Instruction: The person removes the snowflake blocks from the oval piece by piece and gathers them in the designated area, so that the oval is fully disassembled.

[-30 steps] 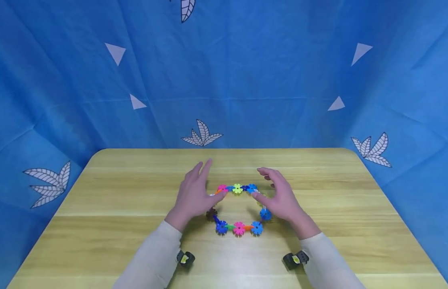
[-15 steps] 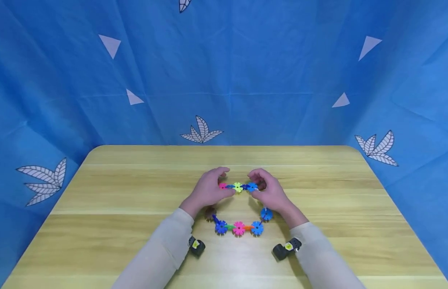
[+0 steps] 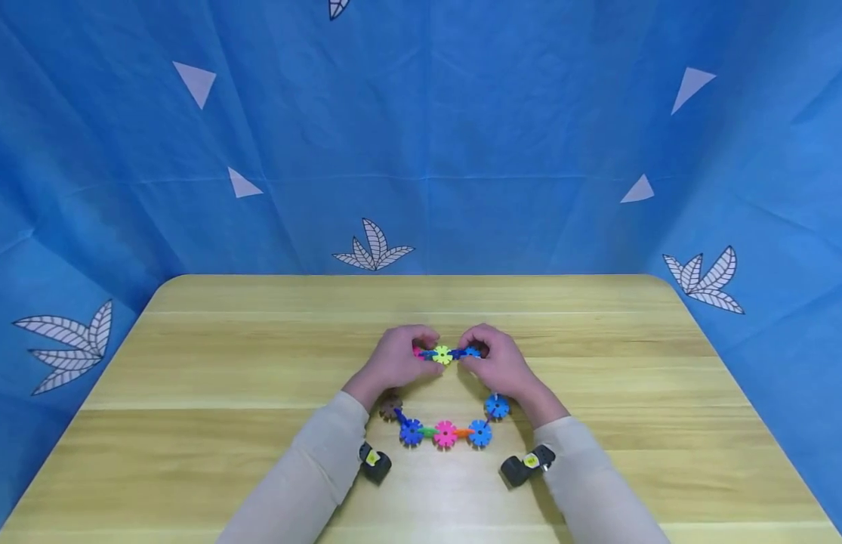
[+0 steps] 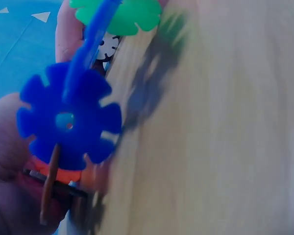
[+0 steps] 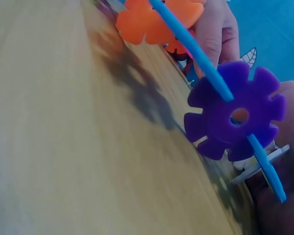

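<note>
A ring of multicoloured plastic snowflake discs (image 3: 445, 434), slotted edge to edge, lies on the wooden table. My left hand (image 3: 393, 359) grips the ring's far left part, next to a yellow disc (image 3: 442, 354). Opposite it, my right hand (image 3: 500, 364) grips the far right part, its fingers partly covering a blue disc (image 3: 471, 353). Both hands hide the ring's upper sides. Close up in the left wrist view are a dark blue disc (image 4: 90, 134) and a green disc (image 4: 137, 17). A purple disc (image 5: 210, 122) and an orange disc (image 5: 147, 27) show in the right wrist view.
The pale wooden table (image 3: 210, 363) extends around the ring on all sides. Behind it hangs a blue cloth (image 3: 421, 136) with white leaf and triangle prints. Black wrist cameras (image 3: 376, 465) sit below both cuffs.
Both hands have gone from spread fingers above the ring to gripping its far side, coming closer together. The near side of the ring has stayed about where it was.
</note>
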Demonstrator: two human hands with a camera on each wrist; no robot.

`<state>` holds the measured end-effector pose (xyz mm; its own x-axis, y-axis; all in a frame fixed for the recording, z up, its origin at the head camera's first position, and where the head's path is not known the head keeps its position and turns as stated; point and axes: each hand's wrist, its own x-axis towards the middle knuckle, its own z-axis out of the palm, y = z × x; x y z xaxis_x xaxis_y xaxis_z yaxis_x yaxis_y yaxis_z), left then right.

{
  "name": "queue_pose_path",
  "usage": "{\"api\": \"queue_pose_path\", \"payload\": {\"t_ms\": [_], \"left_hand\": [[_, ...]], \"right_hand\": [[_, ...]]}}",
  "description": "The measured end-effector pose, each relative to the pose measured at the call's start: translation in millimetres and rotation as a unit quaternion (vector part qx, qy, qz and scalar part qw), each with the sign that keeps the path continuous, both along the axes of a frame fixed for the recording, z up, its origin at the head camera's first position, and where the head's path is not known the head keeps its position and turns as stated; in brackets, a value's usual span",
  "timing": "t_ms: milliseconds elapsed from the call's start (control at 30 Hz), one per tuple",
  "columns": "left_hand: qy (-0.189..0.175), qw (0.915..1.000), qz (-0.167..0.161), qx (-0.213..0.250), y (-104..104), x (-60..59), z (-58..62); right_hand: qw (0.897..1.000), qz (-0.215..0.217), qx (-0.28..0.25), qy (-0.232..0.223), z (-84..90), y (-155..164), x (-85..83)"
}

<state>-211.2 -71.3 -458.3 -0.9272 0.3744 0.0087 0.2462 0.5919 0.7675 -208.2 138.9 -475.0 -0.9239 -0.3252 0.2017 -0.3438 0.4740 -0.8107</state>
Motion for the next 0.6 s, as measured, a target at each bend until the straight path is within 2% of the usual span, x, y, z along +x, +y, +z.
{"api": "queue_pose_path", "payload": {"t_ms": [300,600], "left_hand": [[0.022,0.9987,-0.005,-0.045,2.2,1.1,-2.9],[0.029,0.9974,-0.043,-0.050,-2.6,1.7,1.1]], "right_hand": [[0.999,-0.006,0.027,-0.020,-0.5,-3.7,0.2],[0.998,0.002,0.023,-0.055,2.2,-6.4,-0.9]]}}
